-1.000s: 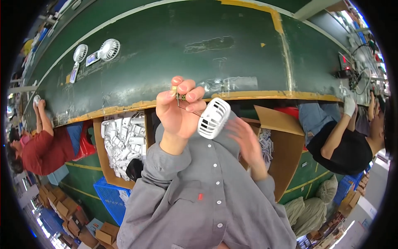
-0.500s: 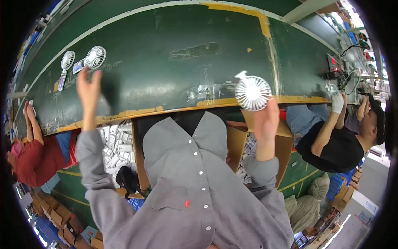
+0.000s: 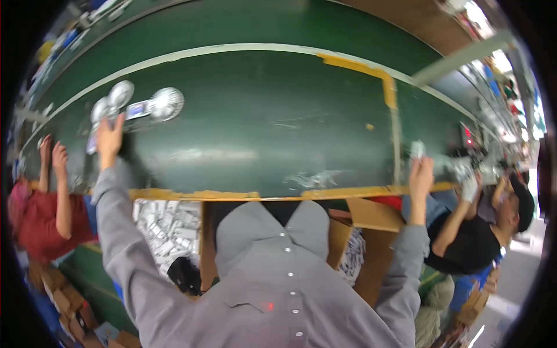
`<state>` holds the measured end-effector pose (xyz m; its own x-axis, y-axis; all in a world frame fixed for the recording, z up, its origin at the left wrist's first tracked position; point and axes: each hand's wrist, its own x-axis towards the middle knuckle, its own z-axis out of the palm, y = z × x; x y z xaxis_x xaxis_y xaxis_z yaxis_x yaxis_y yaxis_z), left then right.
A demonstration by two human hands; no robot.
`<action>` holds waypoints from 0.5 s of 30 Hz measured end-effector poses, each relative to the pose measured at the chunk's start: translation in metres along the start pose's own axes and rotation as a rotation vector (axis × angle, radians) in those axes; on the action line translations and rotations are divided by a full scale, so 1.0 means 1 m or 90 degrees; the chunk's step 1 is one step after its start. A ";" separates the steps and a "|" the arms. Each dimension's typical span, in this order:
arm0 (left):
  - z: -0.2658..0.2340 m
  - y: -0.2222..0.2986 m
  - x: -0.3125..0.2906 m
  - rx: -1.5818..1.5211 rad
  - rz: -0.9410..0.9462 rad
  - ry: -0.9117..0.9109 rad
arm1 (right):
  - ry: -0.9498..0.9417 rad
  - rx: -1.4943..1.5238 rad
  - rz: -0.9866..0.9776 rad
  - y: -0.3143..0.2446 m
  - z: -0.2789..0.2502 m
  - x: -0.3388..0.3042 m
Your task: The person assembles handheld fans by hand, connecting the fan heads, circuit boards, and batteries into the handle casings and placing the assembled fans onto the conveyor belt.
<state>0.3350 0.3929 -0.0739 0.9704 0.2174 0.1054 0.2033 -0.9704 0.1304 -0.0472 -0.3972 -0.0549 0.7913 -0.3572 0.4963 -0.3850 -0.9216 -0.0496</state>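
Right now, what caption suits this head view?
Left hand reaches white fans on the green belt; right hand grips something white.

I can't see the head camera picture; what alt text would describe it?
A person in a grey shirt spreads both arms over a dark green conveyor belt: the left hand reaches white handheld fans, while the right hand holds a small white object.

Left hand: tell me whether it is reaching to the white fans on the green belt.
Yes, the left hand is stretched out onto the green belt, touching the white fans.
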 end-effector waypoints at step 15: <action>0.020 0.128 -0.067 -0.035 0.174 0.085 | 0.016 0.087 -0.048 -0.108 0.027 0.003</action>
<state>0.2981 0.2522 -0.0839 0.9617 -0.0348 0.2718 -0.0731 -0.9885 0.1323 0.0090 -0.3030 -0.0716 0.8030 -0.2838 0.5240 -0.2556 -0.9584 -0.1273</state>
